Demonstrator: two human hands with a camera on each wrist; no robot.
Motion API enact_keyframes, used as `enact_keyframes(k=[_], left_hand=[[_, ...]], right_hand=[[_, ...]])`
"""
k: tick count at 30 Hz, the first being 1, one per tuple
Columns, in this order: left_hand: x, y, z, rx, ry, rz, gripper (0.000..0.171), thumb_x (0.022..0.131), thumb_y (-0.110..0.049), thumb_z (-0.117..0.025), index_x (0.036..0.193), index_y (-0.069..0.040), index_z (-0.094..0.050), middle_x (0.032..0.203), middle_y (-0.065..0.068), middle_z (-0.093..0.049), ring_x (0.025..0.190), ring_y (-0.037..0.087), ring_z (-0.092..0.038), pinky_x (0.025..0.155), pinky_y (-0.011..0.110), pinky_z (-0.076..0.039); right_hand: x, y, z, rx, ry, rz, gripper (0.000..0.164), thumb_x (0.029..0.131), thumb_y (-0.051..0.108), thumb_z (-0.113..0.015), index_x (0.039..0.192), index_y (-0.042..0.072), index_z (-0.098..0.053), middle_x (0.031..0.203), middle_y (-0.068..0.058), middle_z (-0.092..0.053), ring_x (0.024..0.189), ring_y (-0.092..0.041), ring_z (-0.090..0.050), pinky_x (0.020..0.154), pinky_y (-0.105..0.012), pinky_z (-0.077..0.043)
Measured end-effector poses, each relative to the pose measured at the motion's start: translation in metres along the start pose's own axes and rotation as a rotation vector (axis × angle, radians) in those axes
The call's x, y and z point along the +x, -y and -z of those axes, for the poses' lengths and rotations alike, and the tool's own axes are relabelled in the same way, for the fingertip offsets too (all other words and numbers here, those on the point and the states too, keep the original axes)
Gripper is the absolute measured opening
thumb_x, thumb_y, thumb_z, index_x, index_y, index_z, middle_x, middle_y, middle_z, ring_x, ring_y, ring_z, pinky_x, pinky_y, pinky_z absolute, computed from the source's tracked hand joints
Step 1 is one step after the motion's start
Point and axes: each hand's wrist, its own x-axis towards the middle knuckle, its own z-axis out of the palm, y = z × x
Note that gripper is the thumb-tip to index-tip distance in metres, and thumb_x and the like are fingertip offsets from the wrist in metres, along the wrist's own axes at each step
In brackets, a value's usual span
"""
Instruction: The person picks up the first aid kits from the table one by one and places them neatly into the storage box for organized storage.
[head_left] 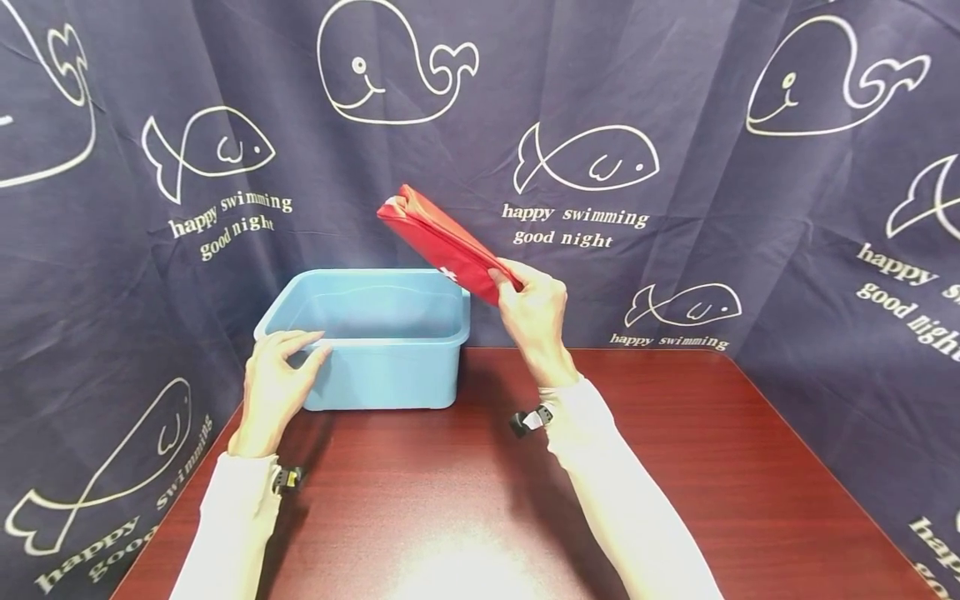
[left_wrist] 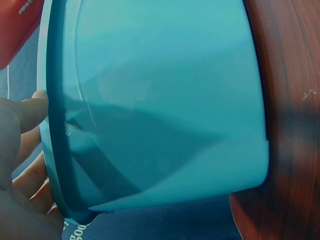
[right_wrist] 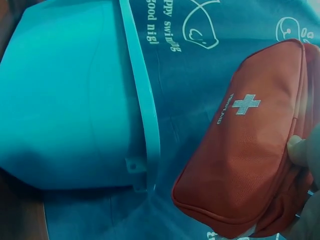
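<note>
A red first-aid pouch (head_left: 450, 242) with a white cross is gripped at its lower right end by my right hand (head_left: 531, 308). It slants up to the left, raised above the back right part of a light blue plastic bin (head_left: 382, 375). The right wrist view shows the pouch (right_wrist: 240, 145) from its printed side, the thumb pressing near its zip edge. My left hand (head_left: 277, 379) holds the bin's rim at the front left corner. In the left wrist view, the thumb and fingers of the left hand (left_wrist: 22, 145) are at the rim. Most of the bin's floor is hidden.
The bin stands at the back left of a reddish-brown wooden table (head_left: 660, 450). A dark blue curtain (head_left: 480, 167) with whale and fish drawings hangs close behind and along both sides. Small dark devices are strapped at both wrists.
</note>
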Motion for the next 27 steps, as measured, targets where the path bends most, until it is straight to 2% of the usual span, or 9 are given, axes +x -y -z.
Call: enact_keyframes(k=[9,17,27], left_hand=[[0.001,-0.001,0.000,-0.004,-0.002,-0.004,0.028,0.088,-0.022,-0.083,0.112,-0.011,-0.081,0.113,0.010,-0.074,0.117,0.032,-0.060,0.101,0.051,-0.043],[0.001,0.001,0.000,0.000,-0.005,-0.006,0.028,0.087,-0.025,-0.084,0.112,-0.012,-0.082,0.113,0.009,-0.074,0.119,0.031,-0.060,0.102,0.051,-0.042],[0.000,0.000,0.000,0.001,-0.006,-0.019,0.028,0.087,-0.021,-0.084,0.112,-0.008,-0.081,0.112,0.013,-0.074,0.116,0.035,-0.060,0.101,0.053,-0.042]], right_hand=[[0.000,0.013,-0.021,0.023,0.032,-0.025,0.017,0.091,0.023,-0.079,0.108,0.023,-0.084,0.098,0.002,-0.080,0.083,-0.014,-0.075,0.076,-0.034,-0.058],[-0.005,0.020,-0.043,0.088,0.028,-0.008,0.017,0.092,0.022,-0.079,0.108,0.023,-0.084,0.098,0.005,-0.080,0.085,-0.009,-0.074,0.077,-0.031,-0.059],[-0.010,0.028,-0.066,0.085,0.057,-0.021,0.017,0.092,0.024,-0.079,0.109,0.025,-0.083,0.100,0.006,-0.080,0.083,-0.009,-0.073,0.077,-0.030,-0.058]])
